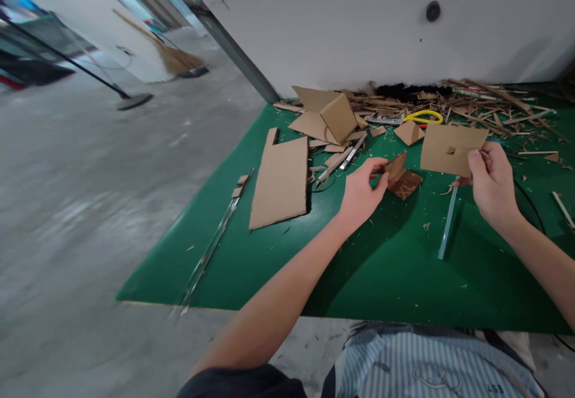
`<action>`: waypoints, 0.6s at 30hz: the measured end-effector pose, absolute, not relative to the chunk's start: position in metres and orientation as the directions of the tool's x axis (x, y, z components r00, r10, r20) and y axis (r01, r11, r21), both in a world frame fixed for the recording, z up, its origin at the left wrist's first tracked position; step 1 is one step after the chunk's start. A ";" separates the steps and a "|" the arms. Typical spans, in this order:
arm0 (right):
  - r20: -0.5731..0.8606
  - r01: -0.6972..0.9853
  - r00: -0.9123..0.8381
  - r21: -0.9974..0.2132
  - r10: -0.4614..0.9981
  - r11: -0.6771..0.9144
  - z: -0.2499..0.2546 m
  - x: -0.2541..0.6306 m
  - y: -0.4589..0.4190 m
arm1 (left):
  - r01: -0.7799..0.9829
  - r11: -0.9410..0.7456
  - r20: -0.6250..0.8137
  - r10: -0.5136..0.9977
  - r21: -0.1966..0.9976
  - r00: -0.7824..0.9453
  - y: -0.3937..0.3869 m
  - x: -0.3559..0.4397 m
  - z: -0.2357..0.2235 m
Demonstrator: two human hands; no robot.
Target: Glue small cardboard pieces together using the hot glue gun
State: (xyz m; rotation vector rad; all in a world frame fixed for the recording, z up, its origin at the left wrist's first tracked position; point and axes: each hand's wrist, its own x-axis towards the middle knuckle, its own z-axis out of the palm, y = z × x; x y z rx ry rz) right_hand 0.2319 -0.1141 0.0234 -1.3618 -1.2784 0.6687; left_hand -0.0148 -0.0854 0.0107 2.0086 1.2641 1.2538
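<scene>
My left hand (366, 185) pinches the edge of a small folded cardboard piece (403, 179), bent into a V above the green tabletop (359, 278). In my right hand (492, 179) is a flat cardboard square (451, 143) with a small hole near its middle, gripped at its right edge by thumb and fingers. A translucent glue stick (448, 224) slants down below that hand; whether the fingers hold it too, I cannot tell. A larger flat cardboard sheet (281, 182) lies left of my left hand.
Yellow-handled scissors (422, 116), a utility knife (353, 152) and folded cardboard (336, 116) lie toward the back, before heaped cardboard scraps (494, 101) along the white wall. Thin clear strips (209, 251) overhang the front-left edge. A broom (177, 59) stands on the floor beyond.
</scene>
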 end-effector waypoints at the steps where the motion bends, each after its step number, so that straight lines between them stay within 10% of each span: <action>1: 0.276 0.335 0.255 -0.924 0.927 0.183 0.024 0.231 -0.115 | 0.459 -0.472 0.452 0.877 0.753 0.161 -0.085 -0.015 0.011; 18: 0.230 0.070 0.287 -0.973 0.930 0.219 0.020 0.231 -0.111 | 0.246 -0.333 0.341 0.940 0.910 0.011 -0.079 -0.021 0.014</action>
